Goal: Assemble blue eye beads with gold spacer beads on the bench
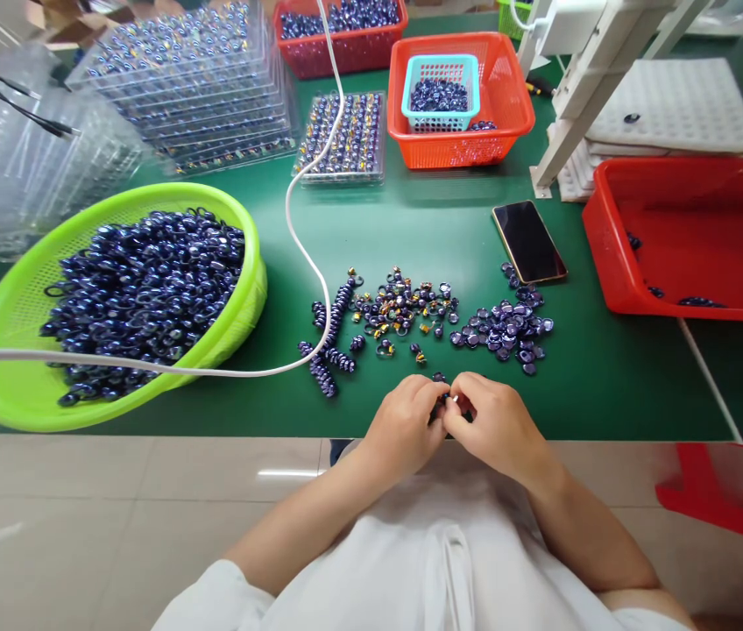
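Observation:
My left hand (409, 422) and my right hand (491, 422) meet at the table's front edge, fingertips pinched together. Between them is a small dark shiny part (442, 400), mostly hidden by the fingers. Just beyond the hands lies a loose group of dark blue parts with gold-coloured pieces (404, 302). To its right is a heap of flat dark blue caps (506, 329). Stacked rows of dark blue ring-like parts (340, 315) lie to the left of the group.
A green basket (253, 263) heaped with dark looped parts stands left, a white cable (299, 237) crossing it. Behind are stacked clear trays (201, 109), a filled tray (343, 136) and an orange basket (509, 105). A phone (529, 241) and a red bin (706, 237) are right.

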A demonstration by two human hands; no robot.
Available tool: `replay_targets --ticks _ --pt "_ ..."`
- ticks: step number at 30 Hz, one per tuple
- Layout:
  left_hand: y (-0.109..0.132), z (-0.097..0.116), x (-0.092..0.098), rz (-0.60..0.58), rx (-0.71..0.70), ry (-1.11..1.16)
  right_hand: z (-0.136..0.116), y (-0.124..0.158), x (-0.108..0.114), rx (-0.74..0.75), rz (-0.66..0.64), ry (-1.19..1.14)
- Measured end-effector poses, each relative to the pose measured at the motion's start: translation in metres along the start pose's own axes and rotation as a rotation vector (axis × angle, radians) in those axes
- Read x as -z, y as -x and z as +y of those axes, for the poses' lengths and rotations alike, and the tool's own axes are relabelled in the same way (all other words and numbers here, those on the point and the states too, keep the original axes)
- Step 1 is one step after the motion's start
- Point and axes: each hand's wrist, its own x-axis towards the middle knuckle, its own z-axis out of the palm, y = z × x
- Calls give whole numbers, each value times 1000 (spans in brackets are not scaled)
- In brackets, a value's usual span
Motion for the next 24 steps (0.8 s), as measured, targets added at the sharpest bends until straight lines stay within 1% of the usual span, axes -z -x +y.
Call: replay_targets --ticks 3,5,10,12,15,19,21,24 --pt "-1 -2 4 50 8 151 2 1 6 -21 -39 -148" --pt "-2 -5 6 63 8 261 4 2 9 -26 -71 -228" --pt "-2 -12 14 -2 -2 454 7 4 10 1 -73 -277" --pt "-3 -13 17 -25 45 487 8 5 10 19 -70 -289" --pt "-3 -12 22 -78 174 578 11 8 11 60 -63 -333" --pt "-3 -11 26 -193 320 778 18 11 8 216 -26 -379" --pt "-3 -11 26 -214 369 839 20 12 6 278 20 -384" --pt "-1 -13 24 -218 402 838 20 12 4 316 67 -357"
